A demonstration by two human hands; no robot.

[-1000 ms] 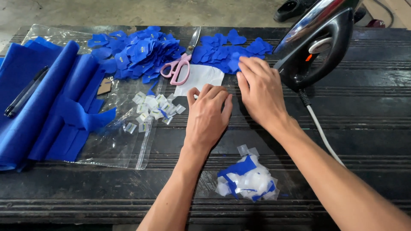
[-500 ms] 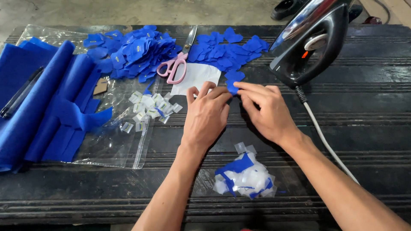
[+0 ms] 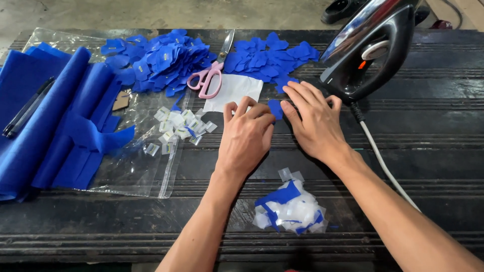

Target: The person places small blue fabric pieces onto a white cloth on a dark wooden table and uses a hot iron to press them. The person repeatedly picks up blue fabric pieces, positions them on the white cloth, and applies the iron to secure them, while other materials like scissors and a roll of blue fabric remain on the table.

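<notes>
My left hand (image 3: 246,137) and my right hand (image 3: 312,118) lie side by side on the dark ribbed table (image 3: 433,151), fingertips meeting on a small blue fabric piece (image 3: 275,108). Both hands pinch or press this piece; most of it is hidden under the fingers. Just beyond it lies a white paper sheet (image 3: 233,91) and a heap of blue cut pieces (image 3: 269,58). Pink-handled scissors (image 3: 207,80) rest to the left of the paper.
A black clothes iron (image 3: 370,48) stands upright at the right, its white cord (image 3: 383,166) running past my right arm. Folded blue fabric (image 3: 45,121), a pen (image 3: 25,108), a clear plastic bag (image 3: 136,166) with small white tags (image 3: 176,126), and scraps (image 3: 290,209) near me.
My right hand has drawn back from the blue pile toward my left hand, bringing a blue piece; both hands now meet on it.
</notes>
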